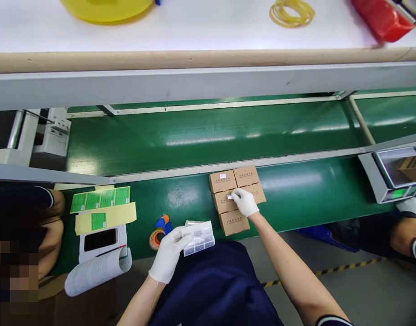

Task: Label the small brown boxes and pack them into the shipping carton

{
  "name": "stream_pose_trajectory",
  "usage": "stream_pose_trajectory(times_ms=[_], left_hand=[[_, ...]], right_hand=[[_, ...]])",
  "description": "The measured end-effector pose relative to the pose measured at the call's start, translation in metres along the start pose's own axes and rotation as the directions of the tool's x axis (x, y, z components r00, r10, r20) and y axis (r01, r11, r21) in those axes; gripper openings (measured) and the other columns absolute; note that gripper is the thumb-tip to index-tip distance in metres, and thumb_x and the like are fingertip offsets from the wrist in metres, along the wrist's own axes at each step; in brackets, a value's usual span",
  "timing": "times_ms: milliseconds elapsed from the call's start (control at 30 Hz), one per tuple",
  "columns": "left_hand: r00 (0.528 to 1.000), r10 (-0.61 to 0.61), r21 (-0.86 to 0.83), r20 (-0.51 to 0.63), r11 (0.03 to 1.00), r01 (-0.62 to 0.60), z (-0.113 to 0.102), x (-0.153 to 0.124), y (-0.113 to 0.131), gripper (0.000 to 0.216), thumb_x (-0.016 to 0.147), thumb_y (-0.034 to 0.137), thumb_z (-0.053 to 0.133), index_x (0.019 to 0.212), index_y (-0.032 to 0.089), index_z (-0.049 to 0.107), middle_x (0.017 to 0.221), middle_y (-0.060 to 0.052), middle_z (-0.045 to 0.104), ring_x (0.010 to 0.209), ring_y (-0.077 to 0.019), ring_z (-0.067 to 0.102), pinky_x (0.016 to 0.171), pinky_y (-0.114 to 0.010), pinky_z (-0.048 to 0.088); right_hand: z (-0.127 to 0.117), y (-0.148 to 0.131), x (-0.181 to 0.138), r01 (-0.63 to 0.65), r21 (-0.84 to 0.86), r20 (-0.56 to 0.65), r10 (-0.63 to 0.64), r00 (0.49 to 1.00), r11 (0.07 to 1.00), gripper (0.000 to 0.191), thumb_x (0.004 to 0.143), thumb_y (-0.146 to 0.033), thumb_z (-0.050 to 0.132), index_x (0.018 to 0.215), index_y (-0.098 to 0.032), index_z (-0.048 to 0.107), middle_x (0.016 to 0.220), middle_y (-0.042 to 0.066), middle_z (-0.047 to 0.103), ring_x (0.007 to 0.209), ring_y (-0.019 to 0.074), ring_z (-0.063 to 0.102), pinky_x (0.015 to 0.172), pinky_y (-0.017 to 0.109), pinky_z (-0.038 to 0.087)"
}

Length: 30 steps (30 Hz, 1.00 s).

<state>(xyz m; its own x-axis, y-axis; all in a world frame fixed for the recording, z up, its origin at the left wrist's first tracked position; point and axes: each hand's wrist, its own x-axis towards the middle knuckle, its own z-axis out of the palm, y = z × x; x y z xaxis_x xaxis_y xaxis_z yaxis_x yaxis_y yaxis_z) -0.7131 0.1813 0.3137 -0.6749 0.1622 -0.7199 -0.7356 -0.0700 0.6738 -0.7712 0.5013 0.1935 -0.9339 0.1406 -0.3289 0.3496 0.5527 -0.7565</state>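
Note:
My left hand (pixel 170 252), in a white glove, is closed on a sheet of silvery labels (pixel 203 240) in front of my body. Its backing curls behind at the top. My right hand (pixel 244 202), also gloved, pinches a small white label (pixel 230 197) against the top of a brown cardboard box (pixel 222 202). That box belongs to a tight group of several like boxes with printed lettering. The upper left box (pixel 222 182) bears a small white label (pixel 223 176). My right hand hides part of the boxes beneath it.
Left on the green bench (pixel 282 176) lie a tape roll (pixel 156 239), green label sheets (pixel 108 198), a phone (pixel 99 240) and curled papers (pixel 95 270). A scale (pixel 384 181) stands right. Co-workers sit on both sides. A shelf (pixel 194 34) overhangs the belt (pixel 208 131).

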Motion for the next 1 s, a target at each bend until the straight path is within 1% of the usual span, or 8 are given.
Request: stream_pose_trajectory(times_ms=[133, 267, 400, 633, 833, 900, 933, 1000], left_hand=[[1.000, 0.017, 0.021, -0.008, 1.000, -0.017, -0.004, -0.001, 0.000, 0.039, 0.080, 0.039, 0.083, 0.110, 0.015, 0.076, 0.117, -0.013, 0.078, 0.115, -0.0328, 0.070, 0.095, -0.040, 0.056], [0.999, 0.022, 0.002, -0.040, 1.000, -0.022, -0.010, -0.001, -0.001, 0.041, 0.079, 0.039, 0.084, 0.111, 0.015, 0.075, 0.122, -0.014, 0.076, 0.118, -0.0327, 0.068, 0.099, -0.041, 0.054], [0.999, 0.017, -0.009, -0.028, 1.000, -0.017, -0.012, 0.001, -0.001, 0.042, 0.079, 0.039, 0.084, 0.111, 0.014, 0.075, 0.117, -0.014, 0.077, 0.112, -0.0325, 0.071, 0.097, -0.042, 0.055], [0.999, 0.024, -0.010, -0.027, 1.000, -0.024, -0.009, 0.004, 0.003, 0.038, 0.078, 0.038, 0.084, 0.107, 0.015, 0.076, 0.115, -0.013, 0.078, 0.106, -0.0292, 0.073, 0.094, -0.038, 0.055], [0.999, 0.024, 0.033, -0.033, 0.999, -0.023, -0.010, 0.007, -0.001, 0.040, 0.078, 0.040, 0.084, 0.107, 0.014, 0.076, 0.111, -0.013, 0.079, 0.102, -0.0286, 0.073, 0.091, -0.038, 0.055], [0.999, 0.032, 0.045, -0.032, 0.999, -0.031, -0.010, 0.006, -0.001, 0.041, 0.078, 0.041, 0.083, 0.108, 0.014, 0.076, 0.112, -0.013, 0.079, 0.102, -0.0288, 0.073, 0.091, -0.038, 0.056], [0.999, 0.034, 0.048, -0.030, 0.998, -0.033, -0.009, 0.005, -0.001, 0.041, 0.078, 0.041, 0.083, 0.109, 0.014, 0.076, 0.112, -0.013, 0.079, 0.102, -0.0290, 0.073, 0.092, -0.039, 0.056], [0.999, 0.039, 0.053, -0.023, 0.998, -0.038, -0.009, 0.002, 0.001, 0.042, 0.079, 0.042, 0.082, 0.109, 0.014, 0.075, 0.112, -0.013, 0.079, 0.103, -0.0296, 0.073, 0.092, -0.040, 0.056]], right_hand=[[0.005, -0.005, 0.011, -0.006, -0.033, 0.023, 0.006, 1.000, 0.999, 0.018, 0.091, -0.032, 0.052, 0.081, -0.024, 0.065, 0.082, 0.002, 0.071, 0.079, 0.0208, 0.064, 0.076, 0.030, 0.045], [0.006, -0.006, 0.012, -0.016, -0.077, 0.026, 0.019, 0.999, 0.997, 0.018, 0.091, -0.030, 0.051, 0.082, -0.024, 0.065, 0.082, 0.003, 0.071, 0.079, 0.0210, 0.064, 0.075, 0.029, 0.045], [0.005, -0.006, 0.011, -0.019, -0.114, 0.034, 0.023, 0.999, 0.993, 0.018, 0.092, -0.029, 0.051, 0.083, -0.024, 0.066, 0.081, 0.002, 0.071, 0.079, 0.0206, 0.064, 0.075, 0.029, 0.046], [0.006, -0.007, 0.012, -0.030, -0.197, 0.042, 0.040, 0.998, 0.980, 0.019, 0.095, -0.027, 0.049, 0.086, -0.024, 0.065, 0.085, 0.002, 0.071, 0.082, 0.0200, 0.064, 0.076, 0.027, 0.045], [0.016, -0.017, 0.012, -0.066, -0.302, 0.041, 0.082, 0.996, 0.951, 0.018, 0.096, -0.026, 0.049, 0.086, -0.023, 0.063, 0.089, 0.005, 0.071, 0.086, 0.0213, 0.065, 0.078, 0.029, 0.044], [0.017, -0.023, 0.014, -0.100, -0.344, 0.032, 0.118, 0.992, 0.934, 0.014, 0.095, -0.032, 0.054, 0.088, -0.023, 0.062, 0.090, 0.006, 0.071, 0.086, 0.0234, 0.066, 0.077, 0.031, 0.044], [0.014, -0.025, 0.016, -0.143, -0.372, 0.018, 0.161, 0.987, 0.917, 0.015, 0.094, -0.037, 0.059, 0.092, -0.022, 0.062, 0.091, 0.007, 0.072, 0.087, 0.0248, 0.066, 0.077, 0.032, 0.045], [0.003, -0.026, 0.019, -0.269, -0.429, -0.033, 0.283, 0.959, 0.862, 0.031, 0.090, -0.049, 0.065, 0.103, -0.021, 0.061, 0.094, 0.010, 0.072, 0.089, 0.0282, 0.068, 0.076, 0.035, 0.047]])
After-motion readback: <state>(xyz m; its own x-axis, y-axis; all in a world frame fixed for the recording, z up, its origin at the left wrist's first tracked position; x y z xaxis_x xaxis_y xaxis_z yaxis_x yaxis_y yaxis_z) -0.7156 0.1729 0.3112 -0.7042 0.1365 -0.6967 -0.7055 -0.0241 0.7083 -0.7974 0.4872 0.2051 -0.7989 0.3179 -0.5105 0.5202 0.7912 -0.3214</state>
